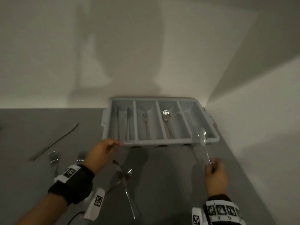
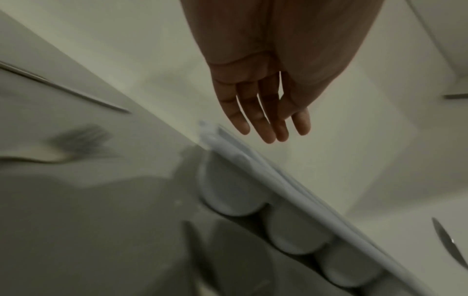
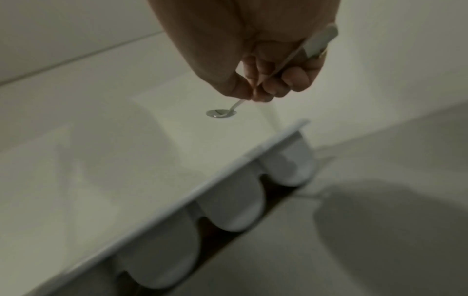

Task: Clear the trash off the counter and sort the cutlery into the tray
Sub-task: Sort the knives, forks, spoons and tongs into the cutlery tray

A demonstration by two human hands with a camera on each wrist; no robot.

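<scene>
1. The tray (image 1: 159, 141) is pale grey-blue moulded plastic, rectangular, with four long troughs whose rounded ends show under its near rim.
2. Its leftmost trough holds two slim dark pieces, the second a fork (image 1: 145, 122), the third a shiny metal spoon (image 1: 166, 118); nothing shows in the fourth.
3. The right hand (image 1: 215, 174) pinches the thin handle of a polished teaspoon (image 1: 203, 138), its oval bowl over the near right corner of the tray.
4. The left hand (image 1: 101, 153) hangs relaxed with straight fingers (image 2: 263, 120) just above the tray's near left corner, holding nothing.
5. The surface (image 1: 170, 184) is matt grey, set into a corner of plain off-white walls, in dim light.
6. Loose on it: one long knife (image 1: 53, 142) at far left, two forks (image 1: 54, 157) near the left wrist, and a crossed heap of cutlery (image 1: 125, 177) between the hands; its count is unclear.
</scene>
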